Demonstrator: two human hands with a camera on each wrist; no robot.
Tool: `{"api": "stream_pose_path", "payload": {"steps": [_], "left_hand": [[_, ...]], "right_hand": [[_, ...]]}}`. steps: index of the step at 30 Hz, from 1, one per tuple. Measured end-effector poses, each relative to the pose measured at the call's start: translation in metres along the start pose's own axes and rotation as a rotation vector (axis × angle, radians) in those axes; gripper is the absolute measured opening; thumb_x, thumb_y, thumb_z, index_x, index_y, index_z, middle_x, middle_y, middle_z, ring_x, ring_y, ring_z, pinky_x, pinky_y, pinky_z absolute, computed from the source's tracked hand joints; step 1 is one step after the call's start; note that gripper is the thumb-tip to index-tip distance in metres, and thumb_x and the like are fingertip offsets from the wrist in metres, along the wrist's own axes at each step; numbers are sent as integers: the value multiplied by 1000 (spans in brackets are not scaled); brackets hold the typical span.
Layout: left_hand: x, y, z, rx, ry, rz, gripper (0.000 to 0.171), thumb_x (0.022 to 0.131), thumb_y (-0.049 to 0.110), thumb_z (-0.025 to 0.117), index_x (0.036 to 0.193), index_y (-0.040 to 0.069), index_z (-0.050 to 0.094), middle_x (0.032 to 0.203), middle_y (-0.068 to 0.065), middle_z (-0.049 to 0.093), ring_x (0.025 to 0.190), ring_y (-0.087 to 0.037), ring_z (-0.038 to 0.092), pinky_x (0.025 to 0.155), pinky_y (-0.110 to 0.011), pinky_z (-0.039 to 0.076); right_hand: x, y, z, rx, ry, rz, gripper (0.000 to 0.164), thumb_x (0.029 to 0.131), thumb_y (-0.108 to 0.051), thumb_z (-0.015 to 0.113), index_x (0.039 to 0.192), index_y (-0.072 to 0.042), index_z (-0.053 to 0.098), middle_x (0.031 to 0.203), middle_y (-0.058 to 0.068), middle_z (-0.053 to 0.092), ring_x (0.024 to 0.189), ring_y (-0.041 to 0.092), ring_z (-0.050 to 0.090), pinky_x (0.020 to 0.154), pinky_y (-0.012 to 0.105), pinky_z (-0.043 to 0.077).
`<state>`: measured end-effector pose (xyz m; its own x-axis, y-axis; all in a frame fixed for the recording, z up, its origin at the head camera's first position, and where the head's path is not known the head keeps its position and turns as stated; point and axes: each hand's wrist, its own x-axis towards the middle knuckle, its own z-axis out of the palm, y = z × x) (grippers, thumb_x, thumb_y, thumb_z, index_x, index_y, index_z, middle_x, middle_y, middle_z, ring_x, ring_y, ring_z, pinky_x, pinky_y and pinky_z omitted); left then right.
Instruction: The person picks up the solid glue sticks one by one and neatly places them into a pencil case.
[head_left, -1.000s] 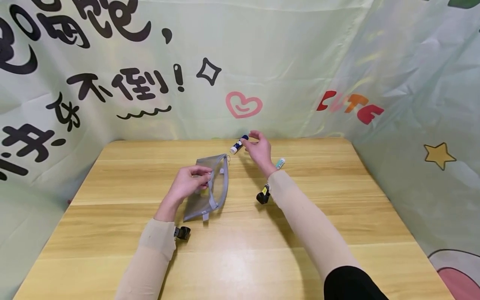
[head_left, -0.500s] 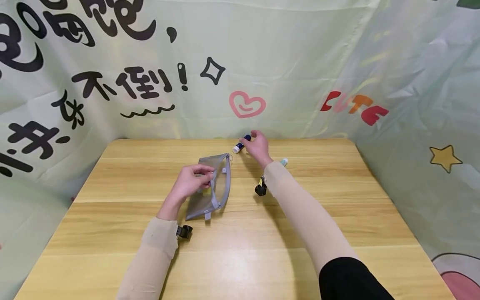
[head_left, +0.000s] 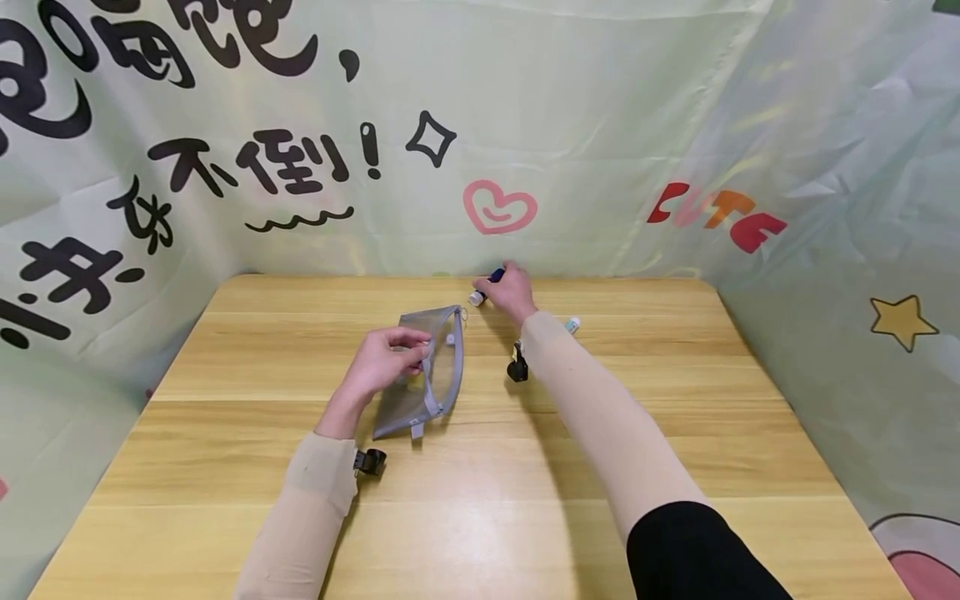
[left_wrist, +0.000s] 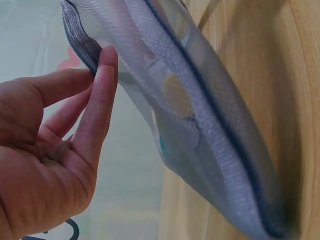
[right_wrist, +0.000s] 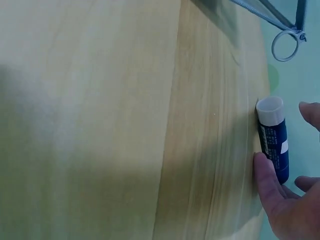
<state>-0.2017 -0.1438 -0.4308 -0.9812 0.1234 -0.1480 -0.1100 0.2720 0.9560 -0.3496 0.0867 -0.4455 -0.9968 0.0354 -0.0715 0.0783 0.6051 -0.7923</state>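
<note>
Pinching the grey mesh pouch in the left hand while bringing the right hand, fingers spread, closer around the navy, white-ended cylindrical tube between thumb and fingertips, seemingly nearing a grip.

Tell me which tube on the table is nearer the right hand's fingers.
The dark blue tube, beside the fingers of the right hand; the pale tube lies farther from them, near the sleeve.

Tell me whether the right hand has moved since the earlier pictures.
Yes: the right hand moved left, toward the navy tube, judged against the pink heart.
</note>
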Motion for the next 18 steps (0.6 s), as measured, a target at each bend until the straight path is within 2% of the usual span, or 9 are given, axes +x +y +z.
{"api": "stream_pose_path", "payload": {"steps": [7, 12, 18], "left_hand": [[1, -1, 0, -4, -1, -3, 25, 97, 4, 72, 122, 0, 73, 107, -17, 68, 79, -20, 69, 79, -39, 67], [2, -2, 1, -8, -5, 1, 25, 98, 4, 72, 122, -1, 72, 108, -18, 69, 78, -19, 69, 78, -37, 67], [2, -3, 0, -5, 1, 4, 25, 98, 5, 71, 122, -1, 72, 107, -17, 69, 78, -18, 69, 77, -35, 67]], "right_hand": [[5, 3, 3, -36, -2, 21, 75, 95, -36, 74, 150, 4, 42, 144, 26, 50, 131, 36, 52, 112, 44, 50], [8, 6, 5, -71, 5, 4, 67, 95, -33, 75, 143, 4, 47, 135, 24, 56, 124, 34, 56, 110, 42, 52], [6, 5, 4, -36, -1, -23, 65, 94, -28, 76, 142, 6, 49, 135, 25, 57, 123, 36, 57, 108, 44, 54]]}}
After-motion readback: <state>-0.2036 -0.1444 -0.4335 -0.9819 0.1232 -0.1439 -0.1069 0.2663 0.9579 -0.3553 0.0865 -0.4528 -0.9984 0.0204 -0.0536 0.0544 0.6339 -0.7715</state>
